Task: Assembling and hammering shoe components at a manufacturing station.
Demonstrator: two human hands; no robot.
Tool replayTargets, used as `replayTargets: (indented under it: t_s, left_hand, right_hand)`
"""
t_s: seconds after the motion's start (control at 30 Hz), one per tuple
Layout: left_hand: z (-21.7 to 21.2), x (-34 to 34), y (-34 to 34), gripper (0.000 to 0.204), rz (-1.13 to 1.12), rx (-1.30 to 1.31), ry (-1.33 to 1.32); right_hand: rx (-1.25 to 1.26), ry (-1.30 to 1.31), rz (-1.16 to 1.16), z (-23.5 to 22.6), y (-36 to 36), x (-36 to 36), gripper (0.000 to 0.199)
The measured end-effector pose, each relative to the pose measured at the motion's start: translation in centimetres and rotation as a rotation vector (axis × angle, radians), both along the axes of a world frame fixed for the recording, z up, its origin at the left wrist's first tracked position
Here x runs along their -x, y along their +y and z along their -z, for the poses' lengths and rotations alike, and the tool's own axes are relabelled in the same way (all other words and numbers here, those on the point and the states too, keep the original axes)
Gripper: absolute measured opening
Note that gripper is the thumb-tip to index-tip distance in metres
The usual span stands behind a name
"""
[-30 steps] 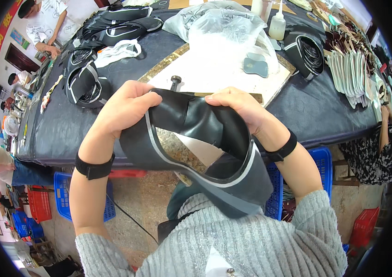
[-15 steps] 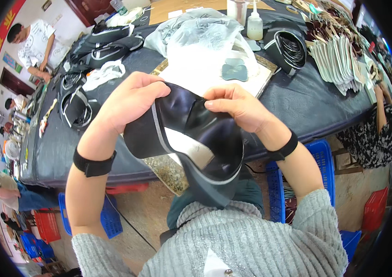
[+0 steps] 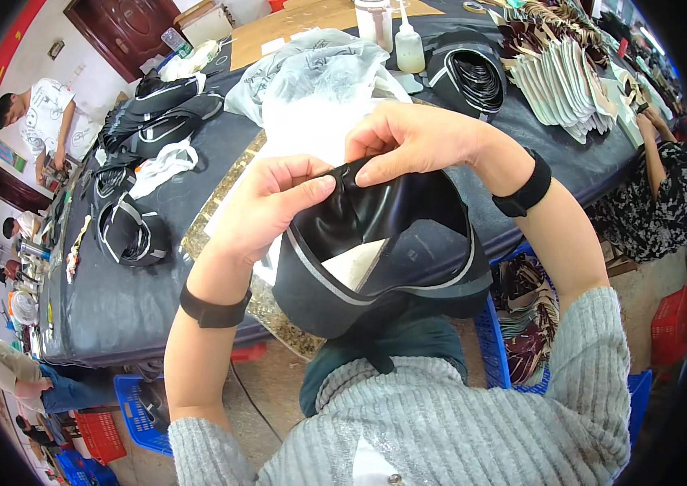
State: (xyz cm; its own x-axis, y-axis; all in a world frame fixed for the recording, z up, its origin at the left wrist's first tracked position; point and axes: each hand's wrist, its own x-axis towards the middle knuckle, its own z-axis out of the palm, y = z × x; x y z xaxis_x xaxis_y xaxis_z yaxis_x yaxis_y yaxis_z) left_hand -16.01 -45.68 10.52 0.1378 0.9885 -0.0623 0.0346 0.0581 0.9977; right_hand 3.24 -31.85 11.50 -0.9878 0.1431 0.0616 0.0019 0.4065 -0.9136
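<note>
A glossy black shoe upper [image 3: 317,301] with a thin grey line along its edge is held up in front of me, bent into an open loop. My left hand [image 3: 266,206] pinches its top rim between thumb and fingers. Right beside it, my right hand [image 3: 424,146] pinches the same rim, so the thumbs nearly meet at a seam. The rest of the loop hangs toward my lap. Behind it, a speckled stone slab [image 3: 282,324] shows at the table edge, and a pale surface is visible through the loop.
A clear plastic bag [image 3: 311,73] lies beyond my hands, near a squeeze bottle [image 3: 410,53] and a whitish container [image 3: 374,26]. Nested black uppers [image 3: 466,85] and fanned pale pieces [image 3: 566,93] lie to the right. A blue crate [image 3: 491,348] stands below. Other people work on both sides.
My hands have come closer together along the rim, the right one now reaching over from above. The upper has been turned and its loop opens wider. My view has shifted a little.
</note>
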Motion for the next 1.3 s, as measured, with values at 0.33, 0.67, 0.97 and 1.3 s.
replayTargets:
  t_s: [0.33, 0.67, 0.97, 1.3]
  left_hand:
    - [1.3, -0.5, -0.2, 0.011, -0.106, -0.217, 0.032]
    - [0.8, -1.3, -0.4, 0.011, -0.231, -0.263, 0.070]
    - [1.0, -2.5, 0.4, 0.012, -0.206, -0.273, 0.032]
    - [-0.7, -2.8, -0.6, 0.015, -0.349, -0.827, 0.797]
  right_hand:
    - [-0.112, 0.074, 0.057, 0.6, -0.2, 0.1, 0.015]
    - [-0.279, 0.418, 0.356, 1.6, -2.6, 0.4, 0.009]
    - [-0.003, 0.399, 0.377, 2.7, -2.3, -0.9, 0.009]
    - [0.086, 0.351, 0.338, 1.2, -3.1, -2.1, 0.030]
